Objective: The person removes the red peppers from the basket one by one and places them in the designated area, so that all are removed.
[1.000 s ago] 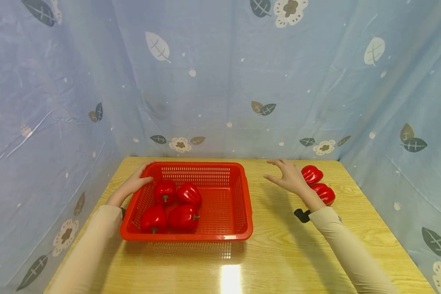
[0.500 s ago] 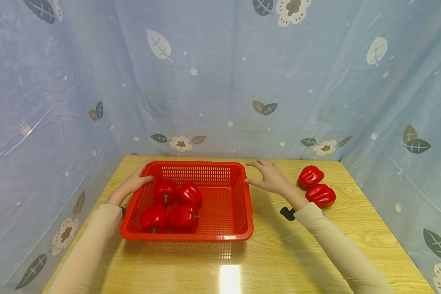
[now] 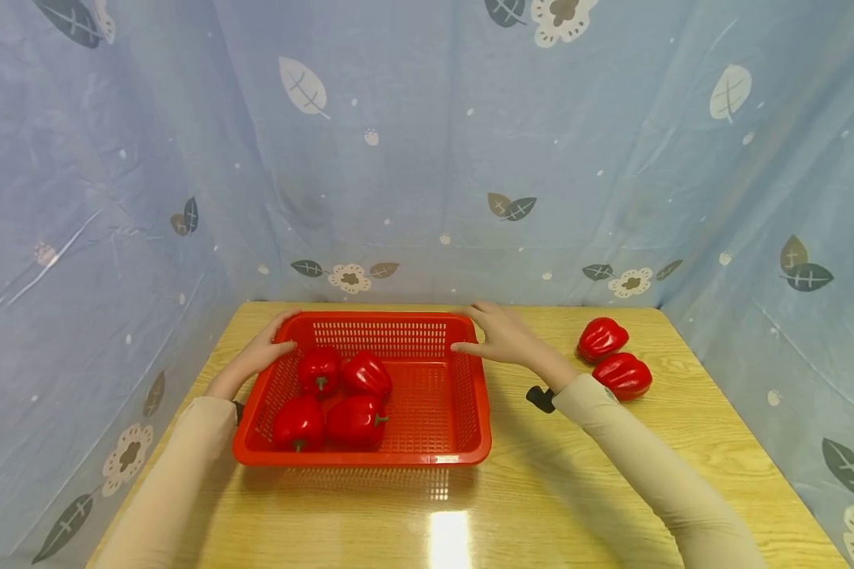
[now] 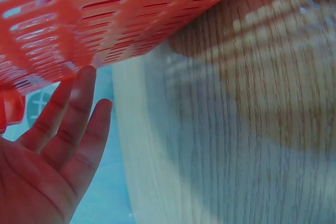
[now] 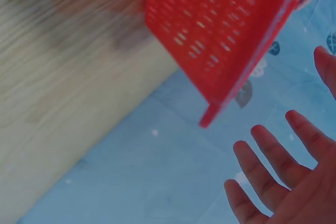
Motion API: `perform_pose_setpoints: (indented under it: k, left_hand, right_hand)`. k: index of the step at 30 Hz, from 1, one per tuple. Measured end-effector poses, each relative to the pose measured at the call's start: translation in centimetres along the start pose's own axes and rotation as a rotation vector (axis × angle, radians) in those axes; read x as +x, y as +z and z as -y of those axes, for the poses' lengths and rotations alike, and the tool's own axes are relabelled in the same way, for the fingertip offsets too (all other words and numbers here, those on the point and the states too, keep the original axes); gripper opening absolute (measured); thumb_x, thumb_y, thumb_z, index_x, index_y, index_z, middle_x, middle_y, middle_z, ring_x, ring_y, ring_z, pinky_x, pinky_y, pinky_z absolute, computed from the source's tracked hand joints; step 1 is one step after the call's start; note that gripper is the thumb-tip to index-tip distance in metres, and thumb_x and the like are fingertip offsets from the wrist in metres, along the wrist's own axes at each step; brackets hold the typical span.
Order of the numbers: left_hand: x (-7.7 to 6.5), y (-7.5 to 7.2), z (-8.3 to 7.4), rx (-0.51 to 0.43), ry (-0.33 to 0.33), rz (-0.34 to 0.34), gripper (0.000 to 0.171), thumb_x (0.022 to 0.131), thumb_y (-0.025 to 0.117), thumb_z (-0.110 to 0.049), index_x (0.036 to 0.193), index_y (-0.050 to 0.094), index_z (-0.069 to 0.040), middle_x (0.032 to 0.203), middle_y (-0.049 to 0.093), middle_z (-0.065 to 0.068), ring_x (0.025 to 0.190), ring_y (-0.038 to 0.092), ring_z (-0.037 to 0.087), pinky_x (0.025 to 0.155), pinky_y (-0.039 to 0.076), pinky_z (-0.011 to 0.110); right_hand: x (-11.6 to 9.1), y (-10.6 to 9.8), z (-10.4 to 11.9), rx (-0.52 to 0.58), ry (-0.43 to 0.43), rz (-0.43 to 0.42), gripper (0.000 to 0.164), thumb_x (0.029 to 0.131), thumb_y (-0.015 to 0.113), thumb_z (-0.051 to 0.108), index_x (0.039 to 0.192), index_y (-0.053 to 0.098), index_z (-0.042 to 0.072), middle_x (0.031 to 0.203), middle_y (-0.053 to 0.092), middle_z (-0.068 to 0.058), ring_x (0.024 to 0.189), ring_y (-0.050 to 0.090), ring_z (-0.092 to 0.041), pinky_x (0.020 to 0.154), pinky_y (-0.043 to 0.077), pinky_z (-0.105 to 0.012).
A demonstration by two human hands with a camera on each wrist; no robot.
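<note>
Slotted red plastic basket, four glossy bell peppers in its left half, sits by the wood-grain worktop's back edge. Left hand at basket's left rim, fingers apart; right hand, fingers spread, overlaps right rim in head view, but right-wrist view shows a gap.

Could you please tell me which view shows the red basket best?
The head view: it shows the red basket nearly whole, four red peppers inside. The left wrist view shows only part of its slotted outside; the right wrist view, some wall and rim.
</note>
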State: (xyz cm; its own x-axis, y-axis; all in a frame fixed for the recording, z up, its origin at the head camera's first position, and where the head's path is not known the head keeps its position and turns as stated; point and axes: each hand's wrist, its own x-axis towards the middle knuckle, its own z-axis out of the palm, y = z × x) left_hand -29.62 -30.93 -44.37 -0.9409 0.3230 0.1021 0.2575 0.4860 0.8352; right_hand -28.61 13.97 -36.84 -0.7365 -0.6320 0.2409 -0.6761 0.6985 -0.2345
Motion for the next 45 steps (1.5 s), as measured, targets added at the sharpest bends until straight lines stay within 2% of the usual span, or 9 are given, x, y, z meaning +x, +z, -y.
perform_pose_setpoints:
  k: [5,13,22,28,32,40,45]
  left_hand:
    - [-0.2,0.1,0.2,0.001,0.010,-0.010,0.064,0.091,0.049,-0.002,0.146,0.017,-0.002,0.133,0.039,0.031,0.109,0.051,0.043,0.078,0.049,0.026]
    - [-0.5,0.1,-0.1,-0.026,0.003,0.004,0.065,0.091,0.049,-0.002,0.147,0.015,-0.001,0.134,0.037,0.033,0.110,0.049,0.047,0.076,0.050,0.027]
    - [-0.5,0.2,0.2,-0.021,-0.003,0.004,0.064,0.092,0.049,-0.003,0.147,0.015,-0.003,0.134,0.038,0.032,0.107,0.051,0.045,0.075,0.051,0.027]
    - [-0.4,0.1,0.2,-0.030,-0.002,0.006,0.065,0.091,0.049,-0.002,0.147,0.015,-0.001,0.134,0.038,0.033,0.109,0.050,0.045,0.076,0.050,0.027]
    - [-0.4,0.1,-0.1,-0.029,-0.005,0.003,0.065,0.091,0.049,-0.001,0.147,0.015,-0.003,0.135,0.037,0.032,0.109,0.050,0.045,0.076,0.049,0.024]
    - [-0.3,0.1,-0.5,-0.012,-0.005,0.003,0.066,0.091,0.049,-0.001,0.147,0.014,-0.003,0.135,0.037,0.033,0.112,0.048,0.046,0.080,0.049,0.029]
    - [-0.2,0.1,-0.5,-0.022,-0.001,0.003,0.066,0.091,0.049,-0.001,0.147,0.014,-0.003,0.135,0.037,0.033,0.112,0.049,0.046,0.078,0.049,0.025]
  right_hand:
    - [0.9,-0.5,1.0,-0.002,-0.021,0.049,0.064,0.081,0.065,0.047,0.134,0.050,0.014,0.127,0.054,-0.009,0.110,0.054,-0.029,0.092,0.043,-0.046]
    - [2.5,-0.6,2.3,-0.005,-0.053,0.085,0.067,0.082,0.064,0.049,0.137,0.045,0.017,0.135,0.048,-0.009,0.120,0.048,-0.030,0.097,0.041,-0.048]
    - [3.9,0.7,3.4,0.018,-0.079,0.112,0.070,0.081,0.064,0.050,0.139,0.042,0.018,0.125,0.051,-0.007,0.113,0.051,-0.023,0.095,0.043,-0.040]
    - [4.7,1.3,4.4,0.021,-0.092,0.124,0.072,0.081,0.061,0.054,0.141,0.040,0.022,0.125,0.051,-0.010,0.109,0.052,-0.023,0.089,0.046,-0.040]
    - [5.2,1.9,4.8,0.029,-0.109,0.135,0.072,0.081,0.062,0.054,0.141,0.039,0.021,0.129,0.050,-0.009,0.111,0.052,-0.025,0.090,0.045,-0.042]
    - [6.2,2.6,5.7,0.045,-0.093,0.170,0.072,0.080,0.064,0.052,0.141,0.039,0.023,0.137,0.045,-0.003,0.122,0.046,-0.024,0.099,0.039,-0.042]
    - [6.8,3.2,6.4,0.093,-0.073,0.235,0.074,0.081,0.065,0.049,0.142,0.037,0.021,0.142,0.039,-0.004,0.128,0.040,-0.024,0.100,0.038,-0.044]
